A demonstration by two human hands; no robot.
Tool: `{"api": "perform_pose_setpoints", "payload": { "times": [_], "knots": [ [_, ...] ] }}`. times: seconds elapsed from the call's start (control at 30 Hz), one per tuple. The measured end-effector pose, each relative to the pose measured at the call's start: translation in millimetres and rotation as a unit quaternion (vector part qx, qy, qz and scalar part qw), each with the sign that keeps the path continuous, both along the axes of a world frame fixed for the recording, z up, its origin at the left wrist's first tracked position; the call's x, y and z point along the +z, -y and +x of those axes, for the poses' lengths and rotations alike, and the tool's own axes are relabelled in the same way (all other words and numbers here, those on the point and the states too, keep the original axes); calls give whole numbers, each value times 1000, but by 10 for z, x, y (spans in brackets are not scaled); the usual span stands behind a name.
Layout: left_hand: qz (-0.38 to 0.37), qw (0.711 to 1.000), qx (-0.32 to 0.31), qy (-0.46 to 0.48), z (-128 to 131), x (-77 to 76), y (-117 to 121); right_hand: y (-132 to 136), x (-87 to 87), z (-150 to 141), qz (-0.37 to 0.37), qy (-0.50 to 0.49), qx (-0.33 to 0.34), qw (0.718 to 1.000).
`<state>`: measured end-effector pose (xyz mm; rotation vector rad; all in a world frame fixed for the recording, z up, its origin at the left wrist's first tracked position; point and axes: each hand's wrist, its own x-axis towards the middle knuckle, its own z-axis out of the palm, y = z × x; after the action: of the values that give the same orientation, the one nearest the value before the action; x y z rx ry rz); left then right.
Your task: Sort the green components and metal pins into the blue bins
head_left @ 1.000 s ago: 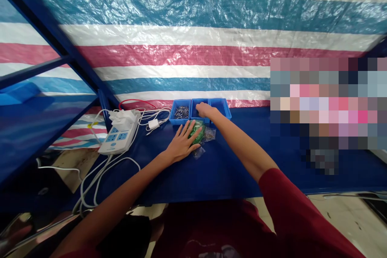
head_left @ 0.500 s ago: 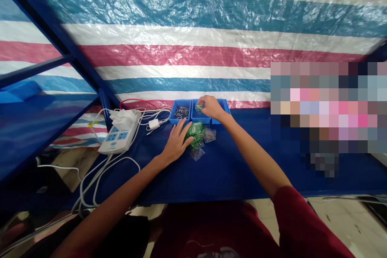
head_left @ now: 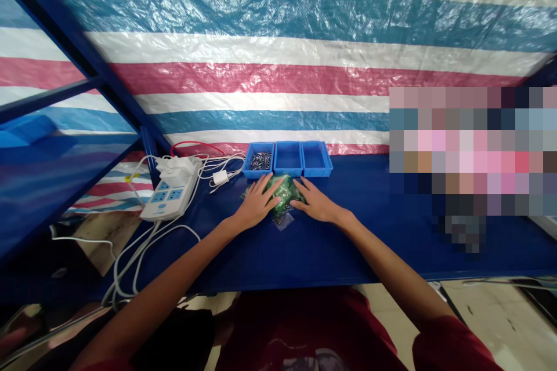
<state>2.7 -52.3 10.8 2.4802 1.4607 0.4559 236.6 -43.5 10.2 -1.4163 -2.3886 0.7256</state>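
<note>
A person's left hand (head_left: 256, 204) and right hand (head_left: 321, 204) flank a heap of green plastic (head_left: 284, 188) at the middle of a blue worktop (head_left: 278, 261), the fingers of both spread apart and touching its left and right sides. A small clear packet (head_left: 284, 221) lies at the heap's near edge. Just beyond, three blue bins (head_left: 288, 173) stand in a row, the left one holding small metal pieces (head_left: 261, 160). Far left, a white power strip (head_left: 167, 198) sits among cables.
</note>
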Motion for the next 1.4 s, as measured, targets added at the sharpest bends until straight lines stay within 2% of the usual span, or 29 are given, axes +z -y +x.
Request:
{"api": "perform_pose_setpoints", "payload": {
  "times": [0.1, 0.2, 0.3, 0.4, 0.47, 0.53, 0.63, 0.73, 0.8, 0.87, 0.97, 1.03, 1.1, 1.17, 1.23, 1.3, 1.33, 1.4],
  "knots": [
    [-16, 996, -75, -53, 41, -5, 30, 80, -108, -26, -11, -1, 12, 1000],
    [-23, 990, -124, -69, 18, -3, 57, 70, -92, -2, 35, -25, -26, 999],
    [-26, 994, -77, -66, -17, -49, 44, 63, -20, 26, 94, -32, -70, 993],
    [-20, 997, -1, -71, -35, -110, 19, 125, -14, -14, 95, -5, -40, 995],
    [-23, 997, 0, -70, -54, -115, 8, 185, -64, -75, 66, 36, -11, 997],
    [-31, 998, -36, -50, -90, -82, -4, 221, -132, -129, 51, 70, -1, 996],
    [-37, 997, -70, 3, -154, -13, -26, 197, -204, -144, 75, 95, -12, 993],
    [-24, 998, -25, 55, -165, 6, -34, 138, -209, -97, 104, 95, -24, 990],
    [-18, 996, 27, 84, -122, -16, -19, 140, -197, -81, 116, 81, -57, 988],
    [-30, 995, 51, 87, -50, -39, 6, 190, -198, -106, 115, 60, -97, 987],
    [-71, 995, 5, 70, 51, -32, 25, 292, -240, -193, 94, 38, -89, 991],
    [-93, 990, -32, 98, 81, 2, 11, 322, -277, -236, 84, 24, -78, 993],
    [-87, 986, -38, 137, 78, 31, -9, 305, -297, -233, 76, 3, -79, 994],
    [-52, 988, 19, 146, 59, 31, -11, 259, -289, -190, 75, -14, -73, 994],
    [-26, 986, 115, 119, 44, -7, 14, 212, -260, -137, 79, -10, -60, 995],
    [-38, 982, 166, 82, 45, -63, 52, 181, -228, -109, 83, 14, -50, 995],
    [-50, 984, 157, 71, 49, -89, 67, 172, -216, -110, 83, 26, -46, 995],
    [-68, 991, 93, 71, 60, -122, 78, 163, -203, -134, 84, 41, -36, 995]
  ]
}}
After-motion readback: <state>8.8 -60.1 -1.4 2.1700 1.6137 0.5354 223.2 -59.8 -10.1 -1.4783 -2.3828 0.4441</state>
